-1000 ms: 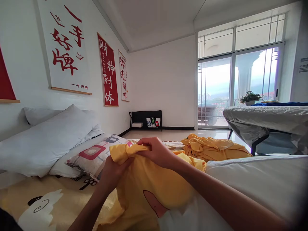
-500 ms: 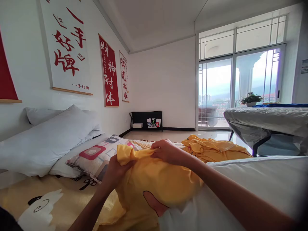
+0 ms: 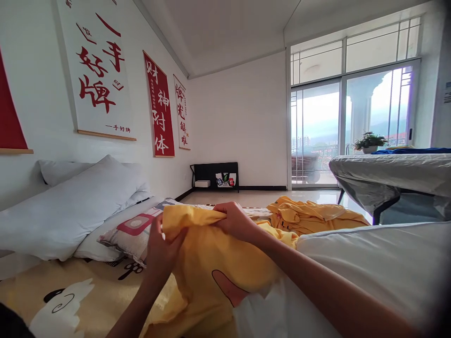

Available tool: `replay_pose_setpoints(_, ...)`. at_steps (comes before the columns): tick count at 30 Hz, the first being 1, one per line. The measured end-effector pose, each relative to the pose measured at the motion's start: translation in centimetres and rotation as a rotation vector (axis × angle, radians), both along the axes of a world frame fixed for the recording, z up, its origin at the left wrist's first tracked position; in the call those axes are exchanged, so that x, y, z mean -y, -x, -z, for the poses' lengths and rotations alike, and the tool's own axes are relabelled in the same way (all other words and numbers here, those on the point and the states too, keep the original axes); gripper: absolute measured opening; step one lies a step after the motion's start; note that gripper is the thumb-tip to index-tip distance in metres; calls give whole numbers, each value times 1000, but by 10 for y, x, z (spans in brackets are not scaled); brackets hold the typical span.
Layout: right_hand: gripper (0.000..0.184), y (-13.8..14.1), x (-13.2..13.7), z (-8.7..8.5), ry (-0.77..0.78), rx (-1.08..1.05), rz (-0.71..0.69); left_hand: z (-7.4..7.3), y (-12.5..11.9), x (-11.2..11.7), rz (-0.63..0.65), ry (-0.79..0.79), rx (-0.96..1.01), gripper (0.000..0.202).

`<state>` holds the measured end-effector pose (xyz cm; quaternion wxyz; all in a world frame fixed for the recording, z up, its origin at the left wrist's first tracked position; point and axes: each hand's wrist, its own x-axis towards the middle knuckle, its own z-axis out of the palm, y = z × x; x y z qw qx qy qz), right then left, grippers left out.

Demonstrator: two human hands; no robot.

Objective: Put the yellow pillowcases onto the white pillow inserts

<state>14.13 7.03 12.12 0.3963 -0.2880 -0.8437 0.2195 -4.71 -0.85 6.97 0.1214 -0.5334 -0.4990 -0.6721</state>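
A yellow pillowcase (image 3: 211,253) with a pink, dark-outlined print is bunched up between my two hands, its upper edge folded over. My left hand (image 3: 161,246) grips the left part of that edge, thumb on the near side. Closed on the same edge farther right is my right hand (image 3: 235,220), its back towards me and most of its fingertips hidden. Against the cloth's lower right lies a plump white pillow (image 3: 373,267), partly behind my right forearm. How far the cloth goes around it cannot be made out.
Several white pillows (image 3: 84,206) and a patterned cushion (image 3: 123,230) lie on the left, over a beige printed sheet (image 3: 102,281). Beyond my hands is a crumpled yellow cloth (image 3: 313,216). A plastic-covered table (image 3: 398,176) stands at the right by the glass doors.
My hands have shifted slightly left with the pillowcase edge, and the gripped edge is spread a little. The fingers of my left hand have moved up around the fold.
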Motion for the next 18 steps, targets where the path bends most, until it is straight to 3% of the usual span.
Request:
replay_pose_setpoints(2,21,2,-2,2,112,-73,-12,6,-6,13,-255,-417,-178,36)
replay_pose_setpoints(4,23,3,-2,4,173,-112,-27,13,-16,23,-287,-600,-507,29)
replay_pose_setpoints(6,23,5,0,5,202,-134,-48,17,-28,25,-228,-497,-755,23)
replay_pose_setpoints(10,25,5,7,3,205,-144,-67,20,-38,4,-361,-242,-756,9)
replay_pose_setpoints(14,31,1,8,2,235,-116,-128,19,-34,-15,-428,-241,-773,2)
replay_pose_setpoints(18,34,-3,7,3,254,-100,-170,18,-31,-17,-437,-284,-762,5)
